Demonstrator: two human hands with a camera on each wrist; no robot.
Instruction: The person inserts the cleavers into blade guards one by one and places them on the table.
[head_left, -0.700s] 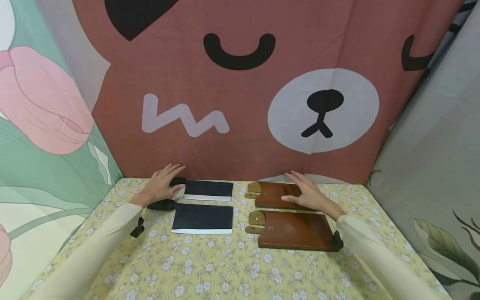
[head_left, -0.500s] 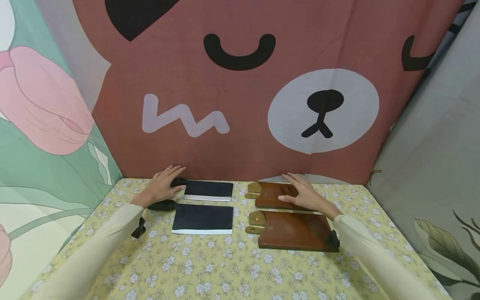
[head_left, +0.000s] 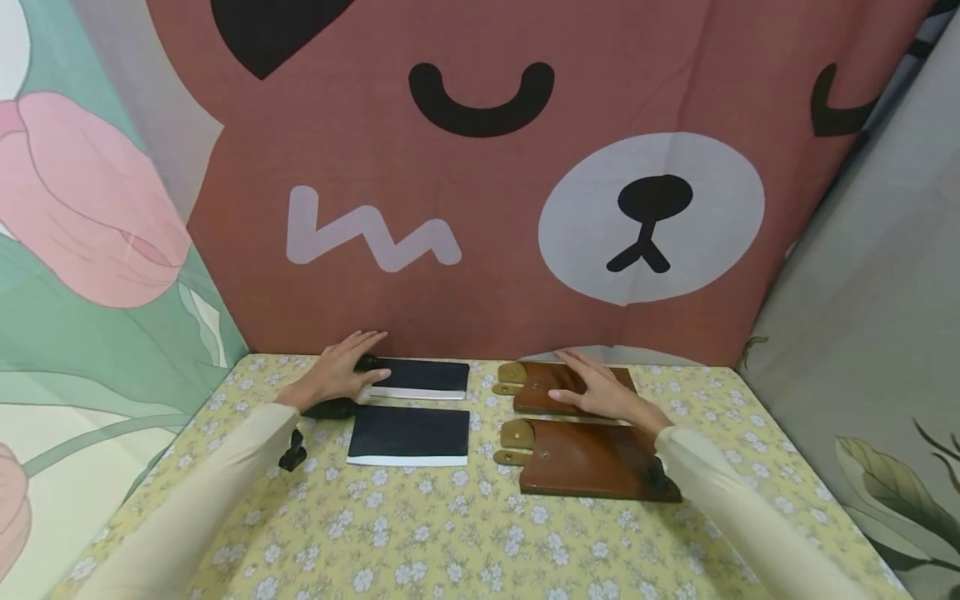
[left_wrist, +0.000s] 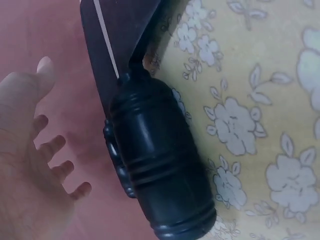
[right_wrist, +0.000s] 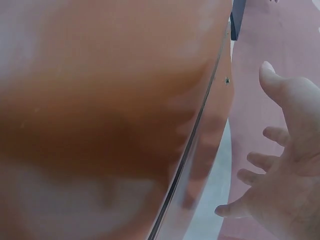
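Fingers (left_wrist: 54, 147) of the left hand (head_left: 330, 375) are spread and hold nothing; this hand is over the handle of the far cleaver (head_left: 423, 375), near the back edge of the counter (head_left: 412, 533). In the left wrist view these fingers are apart from the black handles. Fingers of the right hand (head_left: 603, 394) are also spread and without any grip, above the far sheath (head_left: 538, 385), which lies close to the same back edge; the right wrist view shows a gap between them and the leather.

Both cleavers lie flat on the left half of the counter, their handles toward its left edge and their bright cutting edges toward its front edge. The near cleaver (head_left: 408, 433) is just in front of the far one. On the right half, the near sheath (head_left: 581, 458) lies in front of the far sheath, and both brown sheaths have tan flaps pointing to the left edge.
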